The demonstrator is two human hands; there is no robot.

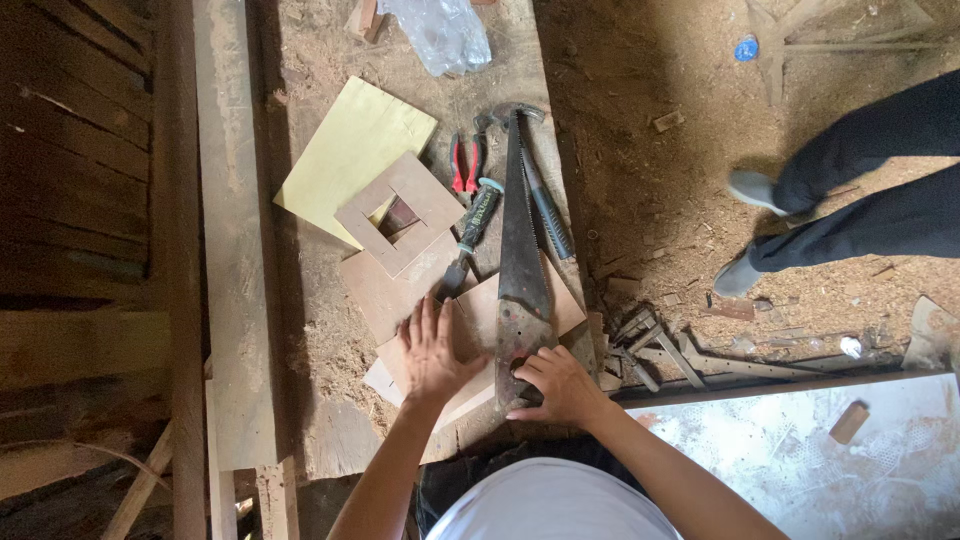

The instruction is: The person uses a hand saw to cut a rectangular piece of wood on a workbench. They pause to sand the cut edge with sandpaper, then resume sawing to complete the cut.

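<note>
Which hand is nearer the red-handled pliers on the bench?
Left. The left hand lies flat on a wood panel below the red-handled pliers; the right hand grips the handsaw's handle, farther away.

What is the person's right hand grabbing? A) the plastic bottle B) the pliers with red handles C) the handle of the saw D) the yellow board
C: the right hand is wrapped around the handle end of the hand saw, while the left hand lies flat on a thin wooden board.
</note>
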